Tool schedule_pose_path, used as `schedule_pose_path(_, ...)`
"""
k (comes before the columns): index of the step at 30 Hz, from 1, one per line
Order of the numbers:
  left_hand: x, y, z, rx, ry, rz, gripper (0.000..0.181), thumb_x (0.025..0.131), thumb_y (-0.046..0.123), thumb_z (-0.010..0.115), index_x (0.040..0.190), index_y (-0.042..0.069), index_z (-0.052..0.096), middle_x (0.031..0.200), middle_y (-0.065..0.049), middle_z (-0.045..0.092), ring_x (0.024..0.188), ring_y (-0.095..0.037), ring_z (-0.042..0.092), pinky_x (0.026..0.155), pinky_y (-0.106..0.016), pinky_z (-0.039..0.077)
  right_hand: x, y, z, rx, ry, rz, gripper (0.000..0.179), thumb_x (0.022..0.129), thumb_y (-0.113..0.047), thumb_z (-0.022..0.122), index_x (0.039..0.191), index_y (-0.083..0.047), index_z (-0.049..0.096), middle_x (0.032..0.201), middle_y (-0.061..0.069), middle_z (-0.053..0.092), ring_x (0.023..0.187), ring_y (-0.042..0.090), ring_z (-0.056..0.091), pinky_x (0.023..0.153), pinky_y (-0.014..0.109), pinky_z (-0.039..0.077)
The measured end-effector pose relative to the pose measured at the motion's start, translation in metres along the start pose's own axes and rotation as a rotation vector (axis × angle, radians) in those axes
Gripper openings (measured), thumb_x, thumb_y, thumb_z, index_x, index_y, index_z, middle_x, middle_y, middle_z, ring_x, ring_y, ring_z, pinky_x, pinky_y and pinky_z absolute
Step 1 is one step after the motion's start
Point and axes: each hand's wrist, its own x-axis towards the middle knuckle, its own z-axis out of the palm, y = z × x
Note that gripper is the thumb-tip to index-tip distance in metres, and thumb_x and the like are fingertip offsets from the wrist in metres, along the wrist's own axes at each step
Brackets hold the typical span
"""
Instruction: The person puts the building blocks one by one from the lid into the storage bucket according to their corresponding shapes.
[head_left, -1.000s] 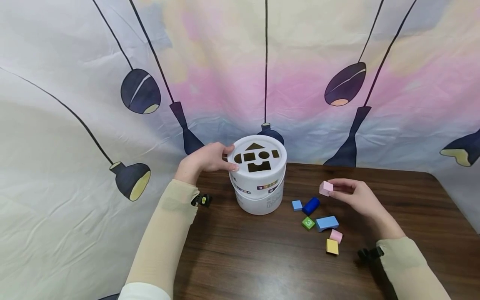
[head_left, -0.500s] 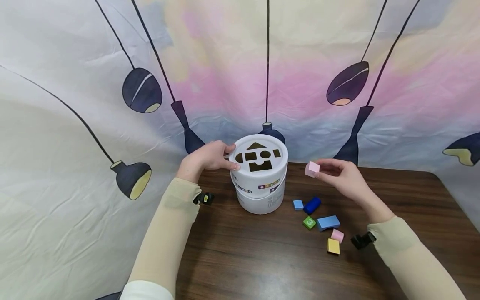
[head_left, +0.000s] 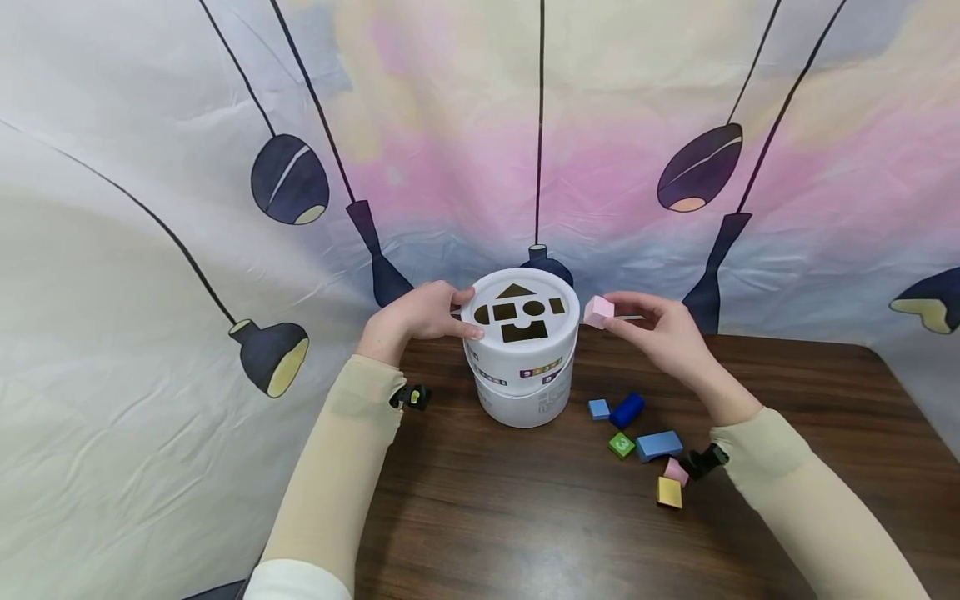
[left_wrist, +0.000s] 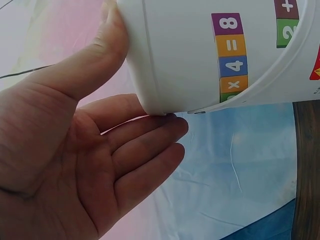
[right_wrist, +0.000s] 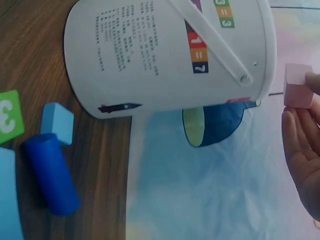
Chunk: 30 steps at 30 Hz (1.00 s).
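A white lidded bucket (head_left: 525,392) stands upright on the table; its lid (head_left: 491,333) has several dark shaped holes. My left hand (head_left: 420,317) holds the lid's left edge, thumb at the rim and fingers round the side, some nearly straight in the left wrist view. Just right of the rim, my right hand (head_left: 660,333) pinches a pink cube block (head_left: 598,312) between thumb and fingers. The cube is in the air, level with the lid and apart from it. The right wrist view shows the same pink cube (right_wrist: 297,90) beside the rim.
Right of the bucket lie a small light blue block (head_left: 598,408), a dark blue cylinder (head_left: 627,410), a green block (head_left: 621,445), a blue arch block (head_left: 659,445), a pink block (head_left: 676,472) and a yellow block (head_left: 670,492). A patterned cloth (head_left: 450,167) hangs behind the brown table (head_left: 510,517).
My right hand has carried the pink cube left and upward, from over the loose blocks to beside the lid. The left hand stays on the bucket's edge.
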Motion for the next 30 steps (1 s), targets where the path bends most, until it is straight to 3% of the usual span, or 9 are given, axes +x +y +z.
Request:
schedule_pose_path(13, 0.000, -0.001, 0.000, -0.005, 0.005, -0.002, 0.089, 0.094, 0.047, 0.083, 0.164, 0.012, 0.040, 0.160, -0.017, 0.051, 0.152, -0.035, 0.043, 0.120, -0.050, 0.040, 0.020, -0.018, 0.028, 0.037, -0.057, -0.117, 0.039, 0.104, -0.018, 0.074, 0.142, -0.009, 0.071, 0.140, 0.010, 0.069, 0.126, 0.027, 0.066, 0.097, 0.026, 0.058)
schedule_pose_path(20, 0.000, -0.001, 0.001, -0.018, 0.002, -0.008, 0.090, 0.094, 0.047, 0.083, 0.165, 0.013, 0.039, 0.161, -0.017, 0.050, 0.152, -0.036, 0.042, 0.120, -0.051, 0.040, 0.028, -0.029, 0.043, 0.042, -0.047, -0.108, 0.041, 0.104, -0.014, 0.073, 0.144, -0.006, 0.068, 0.137, 0.014, 0.070, 0.126, 0.029, 0.066, 0.101, 0.045, 0.058)
schedule_pose_path(30, -0.001, -0.001, 0.001, -0.021, 0.009, -0.003, 0.089, 0.094, 0.045, 0.083, 0.164, 0.011, 0.040, 0.161, -0.017, 0.050, 0.151, -0.035, 0.044, 0.120, -0.050, 0.041, 0.040, -0.040, 0.063, 0.034, -0.055, -0.058, 0.041, 0.102, -0.013, 0.076, 0.143, -0.007, 0.071, 0.139, 0.015, 0.069, 0.120, 0.033, 0.071, 0.099, 0.047, 0.059)
